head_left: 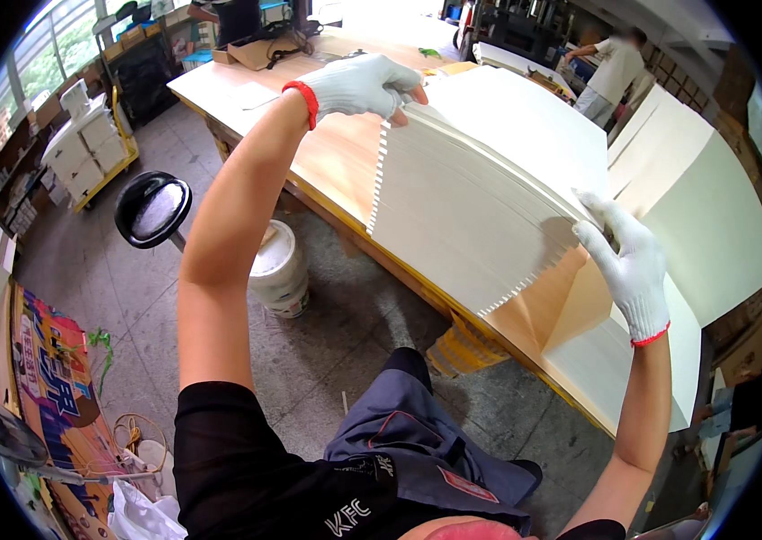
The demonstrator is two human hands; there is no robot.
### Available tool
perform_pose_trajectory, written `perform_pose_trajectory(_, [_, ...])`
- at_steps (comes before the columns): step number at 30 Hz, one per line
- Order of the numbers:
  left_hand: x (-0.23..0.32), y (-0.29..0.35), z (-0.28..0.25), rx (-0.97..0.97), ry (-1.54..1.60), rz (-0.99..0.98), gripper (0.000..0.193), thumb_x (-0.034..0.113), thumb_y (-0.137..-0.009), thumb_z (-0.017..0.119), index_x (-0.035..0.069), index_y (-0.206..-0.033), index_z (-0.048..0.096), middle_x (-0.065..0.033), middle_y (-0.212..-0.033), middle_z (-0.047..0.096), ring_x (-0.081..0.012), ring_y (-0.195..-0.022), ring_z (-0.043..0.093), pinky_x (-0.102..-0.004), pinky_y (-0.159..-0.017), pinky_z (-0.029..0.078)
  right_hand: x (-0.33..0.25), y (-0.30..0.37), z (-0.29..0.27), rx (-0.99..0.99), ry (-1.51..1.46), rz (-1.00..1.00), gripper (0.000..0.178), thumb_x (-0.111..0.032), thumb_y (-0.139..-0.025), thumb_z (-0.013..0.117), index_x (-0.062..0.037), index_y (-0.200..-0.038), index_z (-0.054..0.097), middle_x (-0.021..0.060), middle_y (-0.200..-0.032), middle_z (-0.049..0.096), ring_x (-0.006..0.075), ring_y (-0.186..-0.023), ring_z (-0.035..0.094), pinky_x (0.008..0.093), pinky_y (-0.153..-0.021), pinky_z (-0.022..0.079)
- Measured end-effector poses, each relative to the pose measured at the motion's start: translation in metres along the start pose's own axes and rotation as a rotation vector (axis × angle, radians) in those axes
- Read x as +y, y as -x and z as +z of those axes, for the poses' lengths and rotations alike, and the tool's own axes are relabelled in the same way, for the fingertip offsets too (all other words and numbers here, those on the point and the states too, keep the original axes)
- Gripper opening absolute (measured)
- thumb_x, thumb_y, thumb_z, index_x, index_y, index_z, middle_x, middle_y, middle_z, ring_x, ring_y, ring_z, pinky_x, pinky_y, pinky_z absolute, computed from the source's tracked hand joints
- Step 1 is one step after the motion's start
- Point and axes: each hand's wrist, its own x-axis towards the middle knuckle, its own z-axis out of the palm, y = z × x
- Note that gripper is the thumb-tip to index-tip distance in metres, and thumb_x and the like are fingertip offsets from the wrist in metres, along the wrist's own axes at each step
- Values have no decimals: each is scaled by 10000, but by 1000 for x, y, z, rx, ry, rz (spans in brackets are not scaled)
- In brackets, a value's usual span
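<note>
A thick stack of white sheets (462, 207) with notched, comb-like side edges stands tilted on the work table (331, 166). My left hand (358, 85), in a white knit glove with a red cuff and bare fingertips, is closed on the stack's upper left corner. At the upper right corner, my right hand (628, 261) wears a matching glove. Its thumb and fingers are spread apart, the tips touching or very near the stack's edge. Behind the stack lies a broad white sheet (525, 112).
More large pale sheets (709, 216) lean at the right. A white bucket (280, 274) and a black stool (154, 209) stand on the floor left of the table. A yellow cart (111, 166) carries white boxes. Another person (610, 76) works at the far right.
</note>
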Motion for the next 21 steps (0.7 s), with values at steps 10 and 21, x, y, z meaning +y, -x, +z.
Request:
perform_pose_trajectory(10, [-3, -5, -3, 33, -5, 10, 286, 199, -710, 821, 82, -959, 741, -53, -824, 668, -189, -797, 611, -308, -768, 479, 16, -3, 16, 109, -81, -163, 337, -279, -939, 691, -113, -1232, 709, 123, -956, 735, 172, -777, 691, 276, -754, 530])
perform_pose_trajectory(21, [-8, -10, -7, -20, 78, 18, 251, 211, -761, 819, 61, -933, 716, -19, -808, 644, -139, -789, 584, -272, -738, 449, 22, 0, 23, 137, -11, -150, 367, -308, -939, 663, -108, -1244, 708, 138, -825, 671, 207, -656, 597, 311, -643, 486])
